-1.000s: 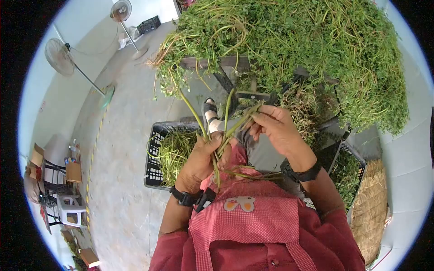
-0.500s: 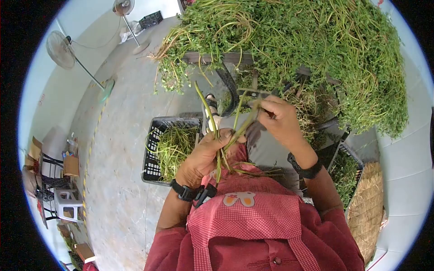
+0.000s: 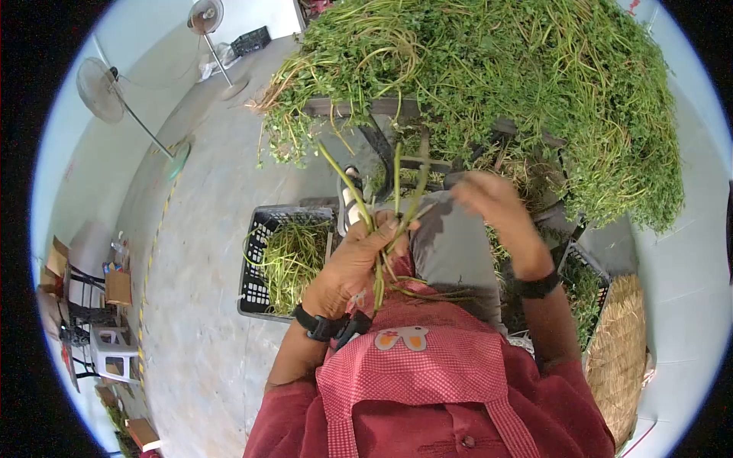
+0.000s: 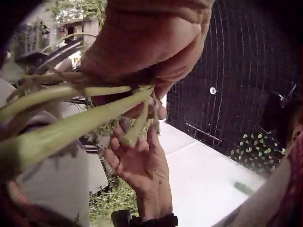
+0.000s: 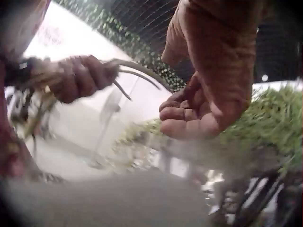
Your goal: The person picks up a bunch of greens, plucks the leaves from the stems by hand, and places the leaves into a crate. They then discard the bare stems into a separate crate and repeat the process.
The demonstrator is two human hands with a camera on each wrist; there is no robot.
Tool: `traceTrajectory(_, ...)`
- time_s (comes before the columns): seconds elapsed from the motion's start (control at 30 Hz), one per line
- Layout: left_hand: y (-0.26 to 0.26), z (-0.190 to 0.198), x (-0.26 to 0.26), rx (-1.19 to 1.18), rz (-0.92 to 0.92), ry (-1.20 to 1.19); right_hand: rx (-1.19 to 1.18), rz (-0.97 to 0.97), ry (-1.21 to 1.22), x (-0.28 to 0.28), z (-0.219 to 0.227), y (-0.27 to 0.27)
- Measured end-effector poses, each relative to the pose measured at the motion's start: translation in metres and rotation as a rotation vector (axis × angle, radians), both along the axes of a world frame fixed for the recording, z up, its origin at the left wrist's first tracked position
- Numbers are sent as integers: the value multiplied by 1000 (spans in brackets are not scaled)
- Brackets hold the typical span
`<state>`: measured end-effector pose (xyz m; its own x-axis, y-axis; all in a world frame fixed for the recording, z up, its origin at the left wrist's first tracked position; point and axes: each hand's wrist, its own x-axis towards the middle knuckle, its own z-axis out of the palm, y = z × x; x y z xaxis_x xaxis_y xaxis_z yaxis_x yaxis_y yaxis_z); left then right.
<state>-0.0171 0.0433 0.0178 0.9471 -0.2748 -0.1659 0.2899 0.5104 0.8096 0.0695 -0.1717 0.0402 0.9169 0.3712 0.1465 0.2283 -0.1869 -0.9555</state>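
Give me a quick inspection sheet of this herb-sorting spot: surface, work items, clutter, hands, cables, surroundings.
Surface: grey concrete floor; dark frame under the greens.
Job's things: bunch of green stems; large heap of greens ahead.
Clutter: black crate with cut stems; second crate and straw mat at right.
Hands: left hand grips the bunch of green stems; right hand blurred, empty, fingers loosely curled in its wrist view.
Cables: fan cord by the wall.
Surroundings: two standing fans, chairs and stool at left.

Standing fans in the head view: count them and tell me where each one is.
2. One standing fan is at the far left by the wall; the other fan is farther back at top left. More may be hidden.
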Motion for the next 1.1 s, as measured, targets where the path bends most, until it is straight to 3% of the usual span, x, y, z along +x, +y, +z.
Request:
traceTrajectory(0.1,-10,-3,5,-51,28,36,-11,119,137,-1,-9,33)
traceTrajectory(0.17,-4,-7,6,-147,-18,28,267,140,190,-8,-11,46)
traceTrajectory(0.23,-5,-7,5,-219,44,114,353,133,243,-11,-10,47)
traceTrajectory(0.53,-1,3,2,-51,14,46,597,199,341,-5,-5,33)
traceTrajectory(0.6,11,9,5,155,30,-43,595,184,353,-5,-4,37)
traceTrajectory(0.67,45,28,7,-234,71,-13,563,200,346,-11,2,46)
traceTrajectory(0.7,60,38,6,-193,186,-157,576,215,372,-12,-5,46)
traceTrajectory(0.73,72,49,2,-188,318,-231,417,198,290,-12,-10,44)
traceTrajectory(0.8,101,57,-4,-207,324,-293,82,122,103,-9,-25,38)
traceTrajectory(0.83,113,60,-8,-243,310,-358,92,141,104,-4,-41,32)
traceTrajectory(0.9,130,61,-15,-240,314,-382,-152,34,-67,4,-75,21)
traceTrajectory(1.0,150,57,-25,-259,333,-418,37,-26,102,3,-70,17)
traceTrajectory(1.1,165,54,-32,-261,384,-449,71,-13,82,3,-74,12)
